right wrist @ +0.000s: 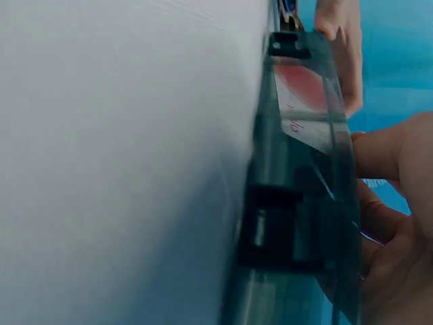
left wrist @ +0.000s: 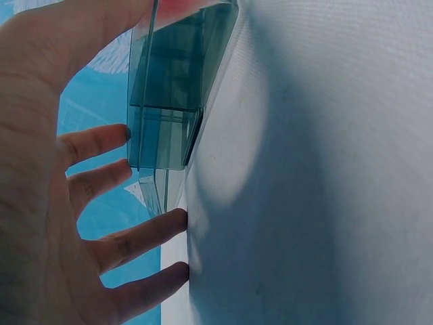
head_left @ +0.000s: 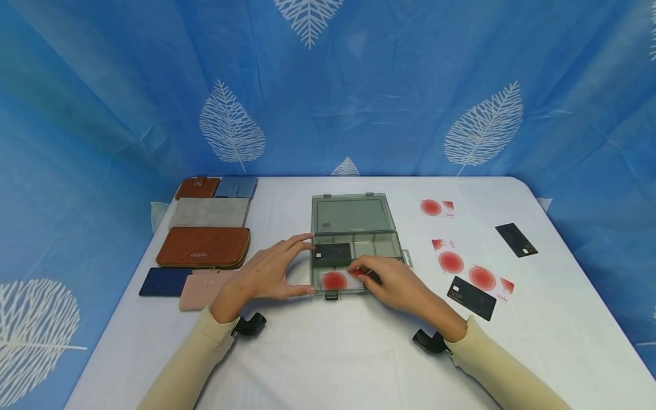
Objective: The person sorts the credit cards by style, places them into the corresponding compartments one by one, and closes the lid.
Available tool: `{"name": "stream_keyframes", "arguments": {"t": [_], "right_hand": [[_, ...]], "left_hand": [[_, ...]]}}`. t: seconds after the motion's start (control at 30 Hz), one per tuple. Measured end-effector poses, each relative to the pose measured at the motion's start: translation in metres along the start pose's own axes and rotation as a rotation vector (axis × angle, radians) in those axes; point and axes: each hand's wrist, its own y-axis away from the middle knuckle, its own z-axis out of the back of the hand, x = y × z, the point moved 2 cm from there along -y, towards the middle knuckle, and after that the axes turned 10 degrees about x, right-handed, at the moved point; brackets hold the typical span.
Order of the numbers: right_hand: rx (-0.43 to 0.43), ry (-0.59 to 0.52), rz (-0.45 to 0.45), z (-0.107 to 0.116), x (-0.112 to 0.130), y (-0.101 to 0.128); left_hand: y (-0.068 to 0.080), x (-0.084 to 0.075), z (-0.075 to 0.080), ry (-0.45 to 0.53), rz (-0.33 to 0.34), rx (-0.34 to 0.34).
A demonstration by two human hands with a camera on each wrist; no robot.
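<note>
While the head view lays out the whole scene, I see an open grey box (head_left: 353, 245) at mid-tabletop, lid back. My left hand (head_left: 266, 273) braces the box's left side, thumb on the front corner and fingers spread straight along the wall. My right hand (head_left: 400, 285) pinches a red-spot card (head_left: 335, 280) lying in the front compartment; a black card (head_left: 333, 254) sits in the one behind it.

From the left wrist I get only what the head misses: the box's clear wall (left wrist: 166, 101) edge-on, with straight fingers (left wrist: 135, 240) touching the cloth beside it. From the right wrist I see the front latch (right wrist: 287, 44) and the red card (right wrist: 304, 101) tilted inside the box, my fingertips on its edge.

Wallets (head_left: 205, 247) lie at the left, loose red and black cards (head_left: 471, 297) at the right. White cloth (head_left: 328, 353) covers the tabletop; a blue leaf-print curtain (head_left: 359, 85) closes it in.
</note>
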Motion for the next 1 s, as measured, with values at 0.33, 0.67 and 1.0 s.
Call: {"name": "stream_keyframes", "arguments": {"t": [0.33,0.67,1.0], "right_hand": [[0.005,0.04,0.038,-0.008,0.0028,0.0008],[0.029,0.103,0.062,-0.0105,0.0031,-0.0006],[0.09,0.111,0.037,-0.0106,0.0026,0.0023]], "left_hand": [[-0.0006,0.0004,0.0001,0.001,-0.001,0.004],[-0.0005,0.0019,-0.0003,-0.001,0.0,0.002],[-0.0009,0.0014,-0.0017,-0.014,-0.017,-0.017]]}}
